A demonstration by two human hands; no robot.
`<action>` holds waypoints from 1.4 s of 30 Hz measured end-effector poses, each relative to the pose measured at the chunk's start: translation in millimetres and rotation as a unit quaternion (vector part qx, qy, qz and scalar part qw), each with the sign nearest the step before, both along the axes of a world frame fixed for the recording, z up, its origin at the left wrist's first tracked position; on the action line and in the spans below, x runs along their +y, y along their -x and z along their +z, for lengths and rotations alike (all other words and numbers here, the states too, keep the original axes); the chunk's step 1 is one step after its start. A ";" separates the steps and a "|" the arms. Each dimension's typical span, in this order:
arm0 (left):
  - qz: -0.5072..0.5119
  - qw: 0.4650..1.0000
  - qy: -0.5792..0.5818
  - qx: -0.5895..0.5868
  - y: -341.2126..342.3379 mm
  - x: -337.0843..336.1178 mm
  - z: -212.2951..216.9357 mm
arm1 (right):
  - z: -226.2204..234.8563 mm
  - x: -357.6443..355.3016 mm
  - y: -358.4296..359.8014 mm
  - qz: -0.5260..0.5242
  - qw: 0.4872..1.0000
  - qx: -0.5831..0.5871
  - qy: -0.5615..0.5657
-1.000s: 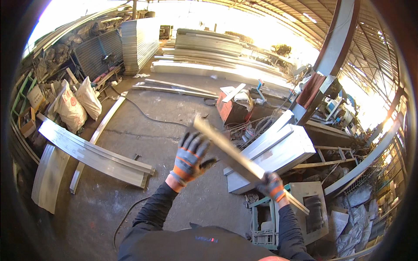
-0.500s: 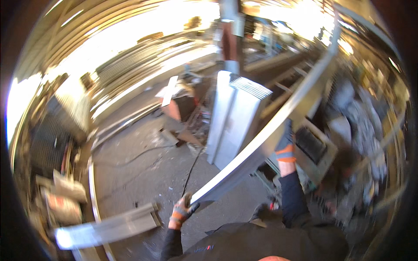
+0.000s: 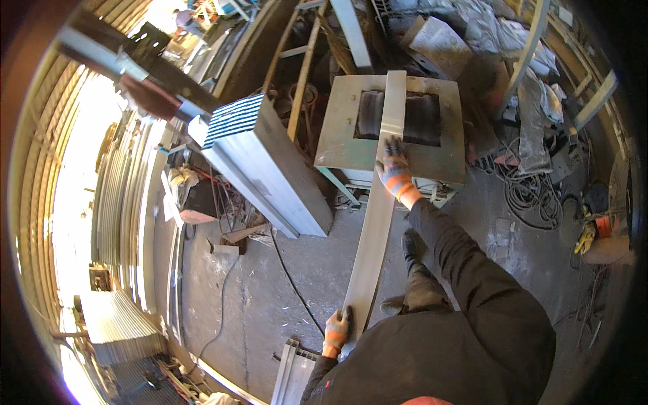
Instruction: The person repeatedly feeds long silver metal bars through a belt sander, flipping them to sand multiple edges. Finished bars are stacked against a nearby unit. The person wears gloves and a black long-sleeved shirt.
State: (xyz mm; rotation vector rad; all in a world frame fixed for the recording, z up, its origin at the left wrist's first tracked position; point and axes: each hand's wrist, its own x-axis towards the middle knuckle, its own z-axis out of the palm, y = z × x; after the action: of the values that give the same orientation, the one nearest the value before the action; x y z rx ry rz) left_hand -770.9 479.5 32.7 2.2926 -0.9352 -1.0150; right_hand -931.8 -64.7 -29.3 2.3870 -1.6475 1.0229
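A long silver metal profile (image 3: 372,251) runs from beside my body to a greenish metal machine table (image 3: 337,128), its far end over the dark rectangular opening. My left hand (image 3: 335,331), in a grey and orange glove, is closed around the near left edge of the profile. Farther along, my right hand (image 3: 395,167), gloved alike, lies on the profile's upper face with its fingers stretched out and thumb apart. What lies under the near end is hidden by my body.
Left of the machine stands a tall stack of silver profiles (image 3: 266,169). More profiles (image 3: 295,371) lie near my left hand. A black cable (image 3: 291,273) crosses the floor. Coiled hoses (image 3: 533,185) and scrap sheeting lie at the right. A person (image 3: 185,20) is far off at the upper left.
My view has turned right. The profile has swung and come down from a raised slant onto the machine table. My right hand has shifted from its side edge onto its upper face.
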 end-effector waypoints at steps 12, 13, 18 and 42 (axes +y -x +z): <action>-0.074 0.997 0.029 0.013 26.6 -390.1 -46.4 | 27.0 -366.5 34.1 -0.058 0.932 0.161 -0.319; -0.072 0.997 0.020 0.026 27.4 -393.8 -48.5 | 21.4 -362.7 32.2 -0.069 0.940 0.195 -0.272; -0.086 0.996 0.025 0.015 12.3 -337.6 -54.6 | 3.4 -280.6 27.8 -0.110 0.967 0.180 -0.140; -0.033 0.998 -0.045 0.041 -29.2 222.7 -38.6 | 29.0 271.5 -3.1 0.071 0.975 0.086 -0.192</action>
State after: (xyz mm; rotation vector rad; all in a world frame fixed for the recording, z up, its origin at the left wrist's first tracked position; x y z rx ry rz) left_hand -741.7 702.3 -6.0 2.2871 -0.9549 -1.1911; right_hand -928.7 206.8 -0.3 2.7745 -1.7658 0.5258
